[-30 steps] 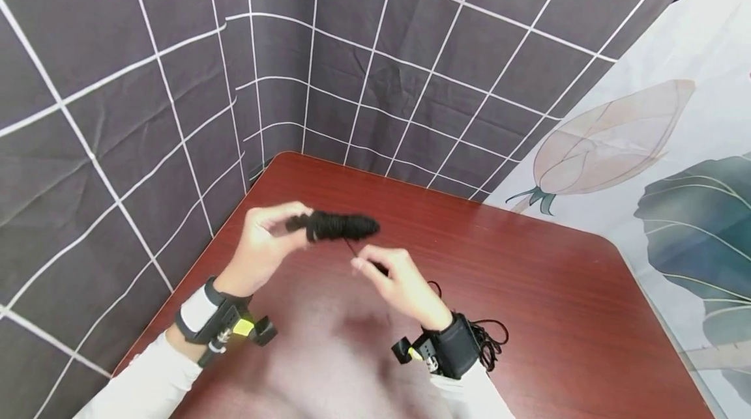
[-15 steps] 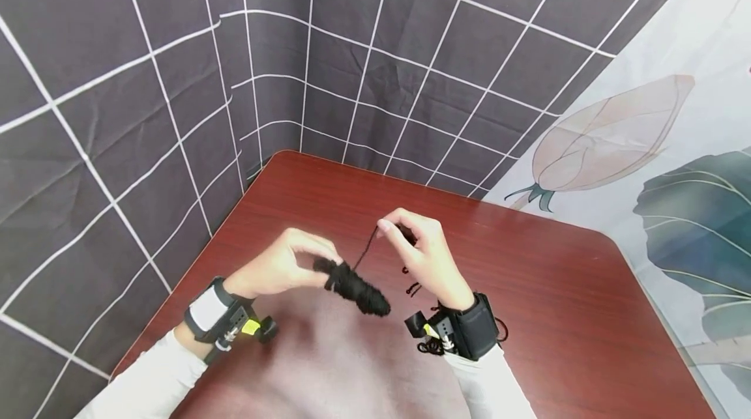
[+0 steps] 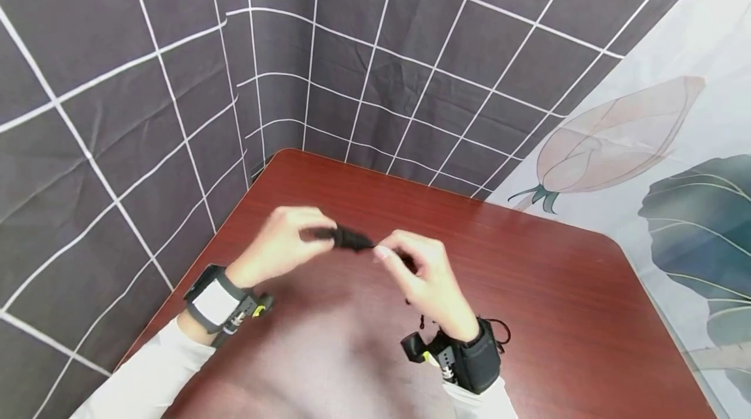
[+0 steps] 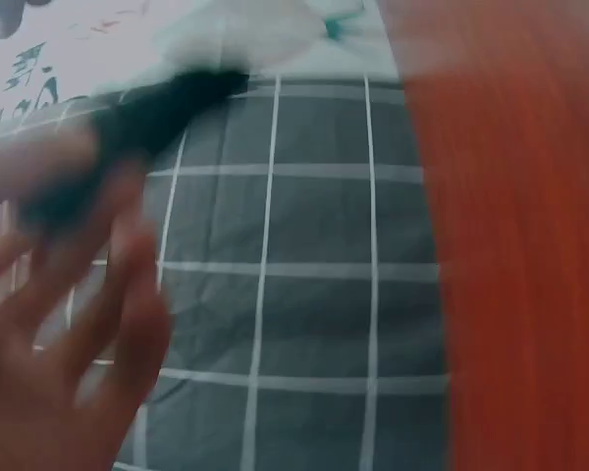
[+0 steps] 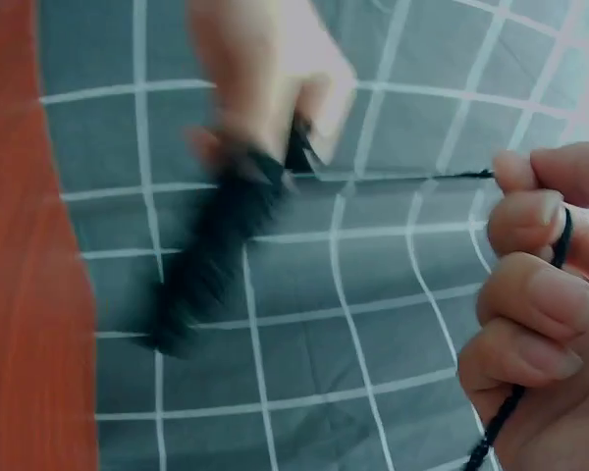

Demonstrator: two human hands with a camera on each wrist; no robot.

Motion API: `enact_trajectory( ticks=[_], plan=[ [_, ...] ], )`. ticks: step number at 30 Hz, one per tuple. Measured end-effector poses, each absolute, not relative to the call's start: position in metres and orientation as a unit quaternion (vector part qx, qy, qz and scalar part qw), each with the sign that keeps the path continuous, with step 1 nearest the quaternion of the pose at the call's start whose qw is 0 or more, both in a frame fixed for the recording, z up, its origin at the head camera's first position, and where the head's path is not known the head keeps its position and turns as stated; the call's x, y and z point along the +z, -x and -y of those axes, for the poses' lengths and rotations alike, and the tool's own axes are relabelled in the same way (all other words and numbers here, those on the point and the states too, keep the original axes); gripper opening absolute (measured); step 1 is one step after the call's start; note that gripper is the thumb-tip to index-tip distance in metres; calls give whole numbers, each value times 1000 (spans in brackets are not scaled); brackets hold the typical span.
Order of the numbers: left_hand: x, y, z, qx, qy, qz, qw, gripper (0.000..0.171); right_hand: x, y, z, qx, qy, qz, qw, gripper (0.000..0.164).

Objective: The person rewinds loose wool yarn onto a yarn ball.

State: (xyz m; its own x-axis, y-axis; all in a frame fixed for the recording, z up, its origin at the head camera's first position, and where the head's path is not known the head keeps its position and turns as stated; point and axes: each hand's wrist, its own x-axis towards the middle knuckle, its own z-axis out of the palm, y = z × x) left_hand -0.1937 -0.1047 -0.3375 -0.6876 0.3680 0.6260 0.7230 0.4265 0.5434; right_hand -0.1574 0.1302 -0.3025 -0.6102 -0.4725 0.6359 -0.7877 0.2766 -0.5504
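My left hand point(image 3: 283, 243) grips one end of a long bundle of wound black yarn point(image 3: 352, 238), held up above the table. The bundle is blurred in both wrist views. A taut strand of yarn point(image 5: 402, 178) runs from it to my right hand point(image 3: 427, 275), which pinches it between thumb and forefinger. In the right wrist view the yarn passes on through the curled fingers point(image 5: 545, 304), and its tail point(image 5: 481, 451) hangs below them. The left hand's fingers partly cover the bundle's near end.
Loose yarn point(image 3: 501, 331) lies on the red-brown table point(image 3: 545, 302), partly hidden behind the right wrist. Dark curtains with white grid lines point(image 3: 375, 47) stand behind and to the left. A pale cloth with printed flowers point(image 3: 610, 145) hangs at the right.
The bundle has swung about in my left hand, pointing right, then down to the right, then shallowly right again. My right hand has risen overall, keeping its pinch on the strand.
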Motion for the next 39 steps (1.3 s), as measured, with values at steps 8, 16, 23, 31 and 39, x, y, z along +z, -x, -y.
enact_trajectory(
  ticks=[8, 16, 23, 31, 39],
  plan=[
    [-320, 167, 89, -637, 473, 607, 42, 14, -325, 173, -131, 450, -376, 788, 185, 12],
    [-329, 182, 94, -557, 267, 729, 295, 19, -321, 139, -113, 398, -436, 789, 172, 14],
    [-343, 176, 99, -478, 422, 762, 112, 17, -298, 143, -131, 402, -405, 780, 259, 14],
    [-332, 172, 86, -673, 417, 597, 133, 19, -343, 163, -127, 428, -373, 810, 151, 15],
    [-358, 189, 93, -482, 233, 794, 289, 17, -339, 146, -126, 448, -398, 793, 109, 15]
  ],
)
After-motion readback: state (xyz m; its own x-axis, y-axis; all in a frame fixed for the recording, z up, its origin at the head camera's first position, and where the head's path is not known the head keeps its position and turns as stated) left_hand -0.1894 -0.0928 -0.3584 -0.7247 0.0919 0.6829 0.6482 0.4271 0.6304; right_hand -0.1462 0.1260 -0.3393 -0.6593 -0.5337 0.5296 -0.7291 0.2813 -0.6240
